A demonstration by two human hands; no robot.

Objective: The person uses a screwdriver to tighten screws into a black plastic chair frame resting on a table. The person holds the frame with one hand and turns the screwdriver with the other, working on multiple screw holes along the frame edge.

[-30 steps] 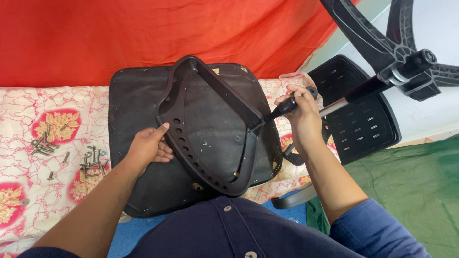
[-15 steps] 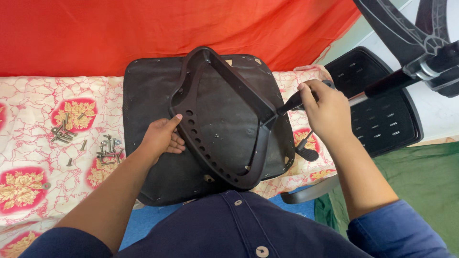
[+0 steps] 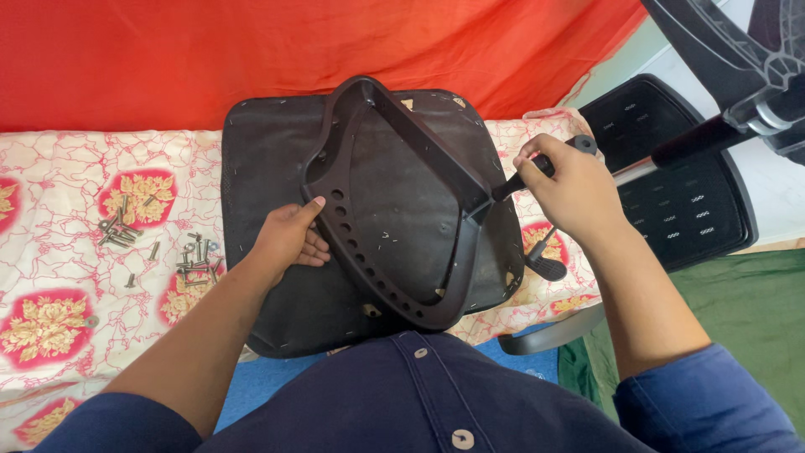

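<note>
- Left hand (image 3: pixel 289 239) rests open, fingers curled against the rim of the black armrest bracket (image 3: pixel 394 201)
- The bracket lies on an upturned chair seat (image 3: pixel 268 159), on the floral cloth (image 3: pixel 67 252)
- Right hand (image 3: pixel 570 189) is clenched around a black tool handle (image 3: pixel 537 172) at the bracket's right corner
- Loose bolts (image 3: pixel 189 264) lie left of the seat

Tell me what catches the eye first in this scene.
A black upturned chair seat fills the middle, lying on a floral cloth in front of a bright red cloth. The left hand rests on the curved black frame on top of it, while the right hand grips a black-handled tool at the frame's right corner. Loose bolts lie scattered on the cloth at left.
</note>
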